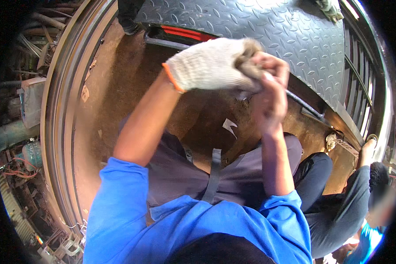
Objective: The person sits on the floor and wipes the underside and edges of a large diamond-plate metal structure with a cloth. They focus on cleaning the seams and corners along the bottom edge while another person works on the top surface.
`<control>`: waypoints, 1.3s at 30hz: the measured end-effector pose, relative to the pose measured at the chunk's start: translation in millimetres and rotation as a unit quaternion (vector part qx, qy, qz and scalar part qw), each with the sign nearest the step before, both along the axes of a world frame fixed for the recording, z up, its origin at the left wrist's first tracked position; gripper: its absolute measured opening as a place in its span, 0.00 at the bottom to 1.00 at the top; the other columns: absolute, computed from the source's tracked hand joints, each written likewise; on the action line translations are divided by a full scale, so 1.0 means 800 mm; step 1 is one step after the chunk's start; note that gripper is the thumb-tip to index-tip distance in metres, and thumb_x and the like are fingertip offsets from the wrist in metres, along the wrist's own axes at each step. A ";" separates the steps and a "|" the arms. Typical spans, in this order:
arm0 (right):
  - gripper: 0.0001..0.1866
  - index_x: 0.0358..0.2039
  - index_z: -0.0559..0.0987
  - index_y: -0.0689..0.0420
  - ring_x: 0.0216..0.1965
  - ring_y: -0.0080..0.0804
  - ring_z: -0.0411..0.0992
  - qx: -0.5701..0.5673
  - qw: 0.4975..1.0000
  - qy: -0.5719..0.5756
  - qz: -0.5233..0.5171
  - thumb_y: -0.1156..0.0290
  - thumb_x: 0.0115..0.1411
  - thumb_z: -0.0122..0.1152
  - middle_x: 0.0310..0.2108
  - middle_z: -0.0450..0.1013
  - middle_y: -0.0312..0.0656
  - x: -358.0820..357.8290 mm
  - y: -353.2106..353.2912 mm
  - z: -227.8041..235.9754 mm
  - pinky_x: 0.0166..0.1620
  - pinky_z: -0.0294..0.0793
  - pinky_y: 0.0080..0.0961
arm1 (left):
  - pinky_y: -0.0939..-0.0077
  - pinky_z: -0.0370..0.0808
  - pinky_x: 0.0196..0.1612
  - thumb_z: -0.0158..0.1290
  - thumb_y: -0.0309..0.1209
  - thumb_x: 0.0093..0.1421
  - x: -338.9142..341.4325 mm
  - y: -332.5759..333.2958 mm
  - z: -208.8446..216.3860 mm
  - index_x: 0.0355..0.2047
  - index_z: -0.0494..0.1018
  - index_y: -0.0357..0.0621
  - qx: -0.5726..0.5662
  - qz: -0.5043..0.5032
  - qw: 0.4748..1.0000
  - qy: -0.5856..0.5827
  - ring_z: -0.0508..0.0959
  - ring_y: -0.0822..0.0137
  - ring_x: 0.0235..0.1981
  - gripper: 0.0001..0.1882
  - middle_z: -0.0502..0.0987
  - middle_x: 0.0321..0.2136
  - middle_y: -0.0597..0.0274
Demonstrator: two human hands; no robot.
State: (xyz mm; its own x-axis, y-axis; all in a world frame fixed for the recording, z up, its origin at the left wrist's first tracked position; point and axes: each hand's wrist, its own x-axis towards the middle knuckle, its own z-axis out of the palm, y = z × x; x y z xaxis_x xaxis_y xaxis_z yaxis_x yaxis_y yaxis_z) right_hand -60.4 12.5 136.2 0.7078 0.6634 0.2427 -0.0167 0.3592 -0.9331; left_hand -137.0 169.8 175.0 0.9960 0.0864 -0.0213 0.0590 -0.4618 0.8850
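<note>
My left hand (211,66) wears a white knit work glove (193,66) with an orange cuff and dirty, greyish fingers. My bare right hand (273,88) meets it in front of me, its fingers closed on the finger end of the glove. The right hand is slightly smeared by motion. Where the two hands overlap, the left fingers are partly hidden, and I cannot make out how far they are bent. Beyond both hands lies a dark metal plate (259,20) with a raised tread pattern.
Curved metal rails (59,110) run along the left, with pipes and scrap (33,127) outside them. A white scrap (229,126) lies on the brown floor. At the right another person (339,211) sits close by; a gloved hand (332,11) shows at the plate's far edge.
</note>
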 end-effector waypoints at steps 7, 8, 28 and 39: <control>0.16 0.40 0.77 0.55 0.53 0.46 0.67 -0.235 0.768 -0.557 -0.210 0.68 0.50 0.66 0.45 0.72 0.43 0.029 0.060 0.005 0.58 0.59 0.46 | 0.63 0.81 0.39 0.55 0.36 0.59 -0.079 0.024 -0.076 0.36 0.82 0.40 0.091 -0.108 0.961 0.236 0.85 0.60 0.32 0.13 0.85 0.29 0.54; 0.15 0.39 0.78 0.54 0.53 0.46 0.66 -0.249 0.741 -0.590 -0.201 0.68 0.50 0.66 0.45 0.71 0.42 0.034 0.068 0.001 0.58 0.59 0.45 | 0.59 0.80 0.41 0.55 0.42 0.58 -0.082 0.015 -0.078 0.31 0.83 0.41 0.167 -0.136 0.944 0.250 0.85 0.54 0.32 0.16 0.84 0.28 0.54; 0.16 0.53 0.78 0.53 0.35 0.41 0.80 -0.520 0.534 -0.662 -0.081 0.63 0.67 0.54 0.35 0.80 0.40 -0.023 0.098 0.008 0.37 0.75 0.39 | 0.57 0.76 0.54 0.53 0.40 0.58 -0.001 -0.011 -0.125 0.49 0.81 0.42 0.133 -0.262 0.949 0.112 0.81 0.50 0.50 0.22 0.81 0.51 0.47; 0.14 0.51 0.77 0.53 0.36 0.48 0.78 -0.480 0.599 -0.636 -0.080 0.68 0.66 0.56 0.35 0.76 0.43 -0.021 0.090 -0.002 0.35 0.77 0.43 | 0.57 0.76 0.53 0.55 0.41 0.59 0.040 -0.022 -0.163 0.50 0.81 0.43 0.155 -0.320 0.926 0.126 0.81 0.51 0.50 0.23 0.81 0.50 0.50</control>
